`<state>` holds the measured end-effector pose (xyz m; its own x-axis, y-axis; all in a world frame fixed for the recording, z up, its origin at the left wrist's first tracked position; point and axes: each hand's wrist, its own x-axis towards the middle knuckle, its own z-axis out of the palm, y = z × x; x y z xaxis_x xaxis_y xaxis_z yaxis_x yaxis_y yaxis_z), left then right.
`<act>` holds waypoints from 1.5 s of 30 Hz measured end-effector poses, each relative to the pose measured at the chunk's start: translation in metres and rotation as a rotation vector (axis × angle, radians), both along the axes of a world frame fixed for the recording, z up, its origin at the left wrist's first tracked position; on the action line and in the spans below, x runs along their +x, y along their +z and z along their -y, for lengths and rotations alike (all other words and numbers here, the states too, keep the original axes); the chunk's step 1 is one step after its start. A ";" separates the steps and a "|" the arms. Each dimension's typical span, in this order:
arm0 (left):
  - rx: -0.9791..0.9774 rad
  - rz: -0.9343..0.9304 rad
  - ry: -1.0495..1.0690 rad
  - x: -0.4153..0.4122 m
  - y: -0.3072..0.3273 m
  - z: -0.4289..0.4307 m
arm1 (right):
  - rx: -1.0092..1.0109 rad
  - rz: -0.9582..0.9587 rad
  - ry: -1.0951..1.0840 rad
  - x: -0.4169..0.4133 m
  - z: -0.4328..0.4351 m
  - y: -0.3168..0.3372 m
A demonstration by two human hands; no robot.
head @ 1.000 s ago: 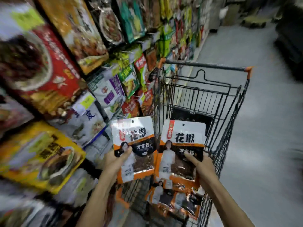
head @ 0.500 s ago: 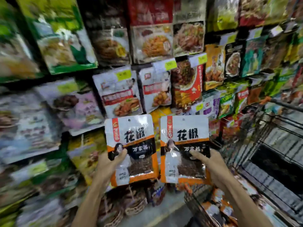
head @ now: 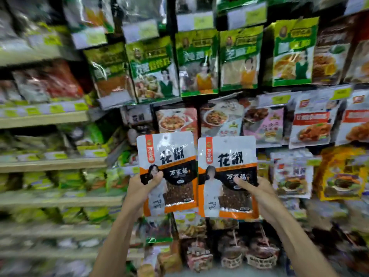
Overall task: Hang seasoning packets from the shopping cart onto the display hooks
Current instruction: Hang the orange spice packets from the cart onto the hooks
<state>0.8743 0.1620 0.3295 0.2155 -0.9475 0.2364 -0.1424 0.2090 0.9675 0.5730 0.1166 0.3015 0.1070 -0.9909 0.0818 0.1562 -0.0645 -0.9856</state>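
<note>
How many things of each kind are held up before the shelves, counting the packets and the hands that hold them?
Sichuan pepper packets: 2, the left packet and the right packet.
Hands: 2, the left hand and the right hand, each gripping one packet.
Total: 4.

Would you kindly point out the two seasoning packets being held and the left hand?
Left packet (head: pixel 175 173): head view, black middle band.
Right packet (head: pixel 225 172): head view, black middle band.
Left hand (head: pixel 139 188): head view, middle of hand.

"花椒", "万家福" on both packets (head: pixel 169 156) (head: pixel 225 158)
</note>
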 end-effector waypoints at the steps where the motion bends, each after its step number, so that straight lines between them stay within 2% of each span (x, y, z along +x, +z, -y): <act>1: 0.009 -0.001 0.019 0.023 0.003 -0.008 | -0.002 -0.001 0.028 0.024 0.001 0.000; 10: -0.026 0.033 0.291 0.163 0.024 -0.041 | -0.016 -0.041 0.156 0.184 0.024 0.026; 13: -0.056 0.045 0.375 0.194 0.027 -0.030 | -0.037 -0.058 0.187 0.219 0.050 0.035; 19: -0.138 0.001 0.412 0.237 0.038 0.008 | -0.080 -0.070 0.205 0.274 0.117 0.049; 34: -0.167 0.065 0.360 0.274 0.040 0.080 | -0.129 -0.056 0.146 0.328 0.190 0.051; 42: -0.210 0.058 0.179 0.295 0.032 0.104 | -0.108 -0.059 0.084 0.341 0.207 0.051; 45: -0.171 0.027 0.131 0.302 0.026 0.114 | -0.082 -0.073 0.054 0.350 0.214 0.054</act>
<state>1.1766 0.0478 0.3560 0.3261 -0.8573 0.3983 -0.2042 0.3475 0.9152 0.9227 -0.0975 0.3559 0.1686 -0.9739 0.1520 0.0895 -0.1385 -0.9863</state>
